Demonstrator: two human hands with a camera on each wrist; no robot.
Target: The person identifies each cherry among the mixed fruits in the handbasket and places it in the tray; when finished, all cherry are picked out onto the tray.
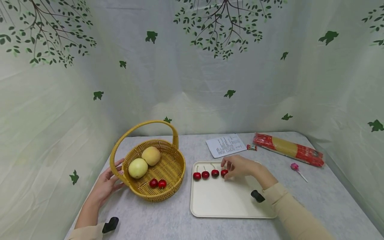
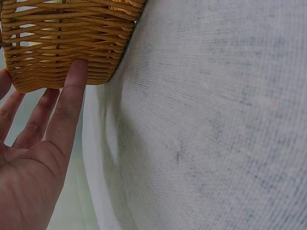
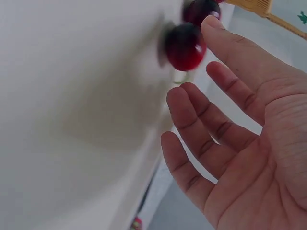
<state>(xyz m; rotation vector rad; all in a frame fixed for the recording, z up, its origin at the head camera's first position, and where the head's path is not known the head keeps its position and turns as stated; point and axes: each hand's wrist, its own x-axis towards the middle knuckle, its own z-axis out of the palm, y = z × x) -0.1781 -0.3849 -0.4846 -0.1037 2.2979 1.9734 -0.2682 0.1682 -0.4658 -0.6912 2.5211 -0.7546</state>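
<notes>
A yellow woven basket holds two round fruits, a pale green one and a yellow-orange one. Two dark red cherries also lie in it. My left hand rests against the basket's left side, its fingers extended along the wicker wall. On a cream tray, several cherries with stems stand in a row near the back edge. My right hand is around the rightmost cherry, thumb and loosely bent fingers spread; in the right wrist view they appear not to pinch it.
Behind the tray lies a printed white card, with a small red wrapped candy beside it. A long red-and-yellow packet lies at the back right, and a pink lollipop in front of it. Leaf-patterned curtains surround the table.
</notes>
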